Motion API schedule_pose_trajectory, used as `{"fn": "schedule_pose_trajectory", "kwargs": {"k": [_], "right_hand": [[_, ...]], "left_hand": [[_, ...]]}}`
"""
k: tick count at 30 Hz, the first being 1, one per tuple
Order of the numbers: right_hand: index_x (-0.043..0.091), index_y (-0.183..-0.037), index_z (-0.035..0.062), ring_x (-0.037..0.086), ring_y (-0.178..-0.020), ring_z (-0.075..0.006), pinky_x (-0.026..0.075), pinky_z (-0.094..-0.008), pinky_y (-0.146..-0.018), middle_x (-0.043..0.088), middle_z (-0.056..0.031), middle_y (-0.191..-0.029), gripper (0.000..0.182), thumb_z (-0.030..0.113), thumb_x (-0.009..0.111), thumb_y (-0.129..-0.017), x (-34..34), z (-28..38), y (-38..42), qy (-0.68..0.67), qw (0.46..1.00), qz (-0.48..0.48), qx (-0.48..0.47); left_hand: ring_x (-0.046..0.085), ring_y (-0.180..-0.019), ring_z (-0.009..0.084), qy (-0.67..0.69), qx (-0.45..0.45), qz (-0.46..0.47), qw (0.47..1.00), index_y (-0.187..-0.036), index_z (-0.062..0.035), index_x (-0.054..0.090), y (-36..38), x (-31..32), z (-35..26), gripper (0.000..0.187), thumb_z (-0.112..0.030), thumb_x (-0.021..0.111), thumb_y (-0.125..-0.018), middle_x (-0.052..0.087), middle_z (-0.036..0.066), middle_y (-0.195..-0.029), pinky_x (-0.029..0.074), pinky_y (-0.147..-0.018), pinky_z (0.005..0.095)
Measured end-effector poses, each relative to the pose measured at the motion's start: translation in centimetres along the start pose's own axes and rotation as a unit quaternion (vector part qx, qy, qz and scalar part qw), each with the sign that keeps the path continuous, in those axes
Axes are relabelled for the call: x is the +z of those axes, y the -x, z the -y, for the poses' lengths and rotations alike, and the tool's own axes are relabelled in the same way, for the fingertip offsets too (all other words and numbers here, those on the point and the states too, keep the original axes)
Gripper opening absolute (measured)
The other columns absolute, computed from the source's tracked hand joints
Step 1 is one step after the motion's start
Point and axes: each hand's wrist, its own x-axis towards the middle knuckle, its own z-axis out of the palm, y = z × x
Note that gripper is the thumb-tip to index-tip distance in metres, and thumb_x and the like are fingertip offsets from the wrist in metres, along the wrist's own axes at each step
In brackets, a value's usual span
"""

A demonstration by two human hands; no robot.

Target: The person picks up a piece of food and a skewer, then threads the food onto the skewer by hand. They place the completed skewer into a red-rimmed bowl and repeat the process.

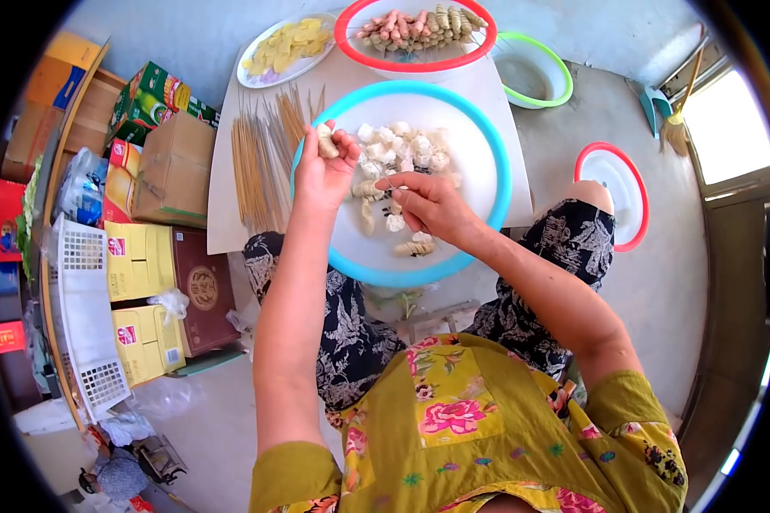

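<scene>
My left hand (330, 167), over the left rim of a blue-rimmed basin (499, 184), has its fingers curled round a pale beige rolled food piece (327, 145). Above the basin, my right hand (436, 205) is closed in a pinch on a thin stick (389, 182), of which only a short length shows. Inside the basin lie crumpled white pieces (402, 147) in a heap. Nearer me are several ridged beige rolls (415, 246) like the one in my left hand, with small dark bits among them.
Bamboo skewers (252, 171) lie left of the basin. Behind are a plate of yellow slices (287, 47) and a red-rimmed basin (346, 43) of skewered pink and beige pieces. A green-rimmed basin (565, 77) stands right; cardboard boxes (175, 171) are stacked left.
</scene>
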Motion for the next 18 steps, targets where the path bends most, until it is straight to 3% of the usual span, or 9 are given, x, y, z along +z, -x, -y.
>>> {"fn": "schedule_pose_trajectory", "kwargs": {"k": [2,4,10,18], "right_hand": [[0.06,-0.113,0.0029,0.043,-0.05,-0.0042,0.036,-0.0211,-0.047,0.046,0.0024,-0.057,0.024,0.013,0.048,-0.094,0.1,0.2,-0.1,0.014,1.0,0.003,0.006],[0.059,-0.116,0.005,0.036,-0.047,-0.0027,0.027,-0.02,-0.043,0.041,0.0053,-0.054,0.025,0.015,0.045,-0.097,0.1,0.1,-0.1,-0.013,1.0,-0.003,0.0],[0.06,-0.115,0.0044,0.034,-0.045,-0.0025,0.025,-0.02,-0.042,0.039,0.0057,-0.052,0.026,0.015,0.044,-0.097,0.3,1.1,-0.1,0.004,1.0,0.016,0.003],[0.06,-0.114,0.0041,0.034,-0.044,-0.0024,0.025,-0.0203,-0.042,0.038,0.0059,-0.051,0.026,0.016,0.044,-0.097,0.4,1.3,-0.3,0.001,1.0,0.023,0.013]], "left_hand": [[0.056,-0.078,0.0198,-0.003,0.016,-0.009,1.0,-0.103,-0.0023,0.053,-0.2,0.1,0.3,0.039,-0.039,0.042,-0.097,0.056,0.008,-0.083,0.051,-0.074,0.0326],[0.056,-0.079,0.0215,-0.019,0.039,-0.046,0.998,-0.102,-0.0029,0.053,-0.4,0.5,0.5,0.044,-0.043,0.035,-0.098,0.056,0.008,-0.082,0.051,-0.076,0.0364],[0.053,-0.077,0.0197,0.015,0.025,0.023,0.999,-0.104,-0.0049,0.052,-0.8,0.6,0.9,0.046,-0.046,0.032,-0.098,0.052,0.004,-0.076,0.048,-0.073,0.037],[0.045,-0.069,0.0163,-0.05,0.046,0.018,0.998,-0.108,-0.0077,0.05,-0.1,2.3,1.6,0.043,-0.046,0.033,-0.098,0.047,0.001,-0.072,0.042,-0.067,0.0332]]}}
